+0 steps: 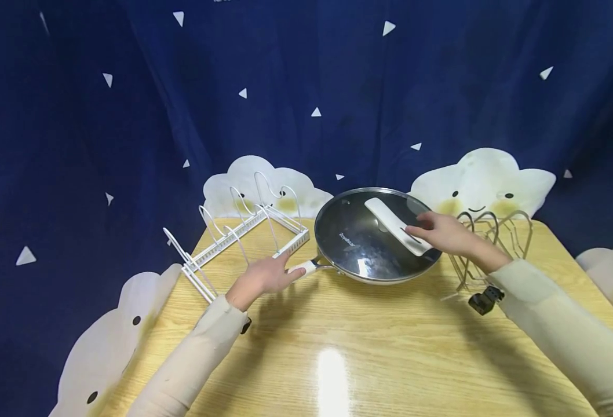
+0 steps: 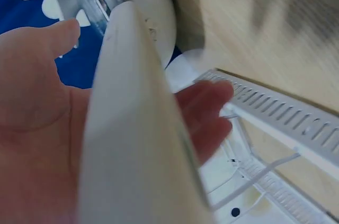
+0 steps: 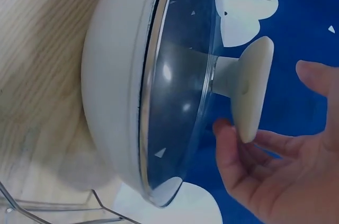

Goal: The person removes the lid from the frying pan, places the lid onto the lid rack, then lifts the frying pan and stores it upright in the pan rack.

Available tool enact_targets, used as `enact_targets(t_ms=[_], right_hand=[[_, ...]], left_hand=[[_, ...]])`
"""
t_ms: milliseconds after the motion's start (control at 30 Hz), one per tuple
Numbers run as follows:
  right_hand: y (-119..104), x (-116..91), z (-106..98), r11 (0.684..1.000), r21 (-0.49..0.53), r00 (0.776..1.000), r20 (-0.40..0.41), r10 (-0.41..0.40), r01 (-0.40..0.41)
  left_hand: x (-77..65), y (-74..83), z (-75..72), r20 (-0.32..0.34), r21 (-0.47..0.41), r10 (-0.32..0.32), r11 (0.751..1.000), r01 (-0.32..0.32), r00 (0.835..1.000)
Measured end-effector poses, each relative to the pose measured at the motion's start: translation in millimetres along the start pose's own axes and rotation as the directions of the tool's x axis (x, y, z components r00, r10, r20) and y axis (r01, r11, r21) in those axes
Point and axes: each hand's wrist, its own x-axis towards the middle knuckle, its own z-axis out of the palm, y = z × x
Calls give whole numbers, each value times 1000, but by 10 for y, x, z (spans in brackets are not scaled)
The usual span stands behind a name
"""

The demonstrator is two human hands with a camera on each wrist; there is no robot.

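Observation:
A white wok (image 3: 108,81) stands on the wooden table, covered by a dark glass lid (image 1: 343,223) with a metal rim. My left hand (image 1: 266,274) is at the wok's white handle (image 1: 302,269). In the left wrist view, the palm and loosely bent fingertips (image 2: 209,110) lie behind that handle, and the thumb stands apart from it. Over the lid's right side is my right hand (image 1: 448,233), around the lower end of the long white lid handle (image 1: 387,217). The right wrist view shows its fingers behind that end, with the thumb (image 3: 315,78) spread away.
Left of the wok stands a white rack (image 1: 218,249) with tall wire loops, close to my left hand. A metal wire rack (image 1: 515,231) is at the right, partly behind my right forearm. Behind the table hangs a dark blue curtain (image 1: 285,69) with white triangles and clouds.

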Motion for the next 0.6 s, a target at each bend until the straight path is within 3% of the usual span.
enact_targets(t_ms=[100, 233, 400, 600], right_hand=[[34, -3, 19, 995, 100, 999, 47, 13, -18], [73, 5, 41, 964, 261, 993, 118, 28, -58], [143, 48, 68, 894, 435, 981, 193, 28, -111], [225, 128, 125, 802, 563, 964, 262, 55, -199]], left_hand=[[-1, -37, 36, 17, -43, 14, 999, -13, 1000], [-13, -72, 64, 27, -66, 32, 997, -30, 999], [-8, -100, 97, 39, -91, 53, 995, -50, 998], [36, -144, 150, -8, -77, 72, 994, -72, 997]])
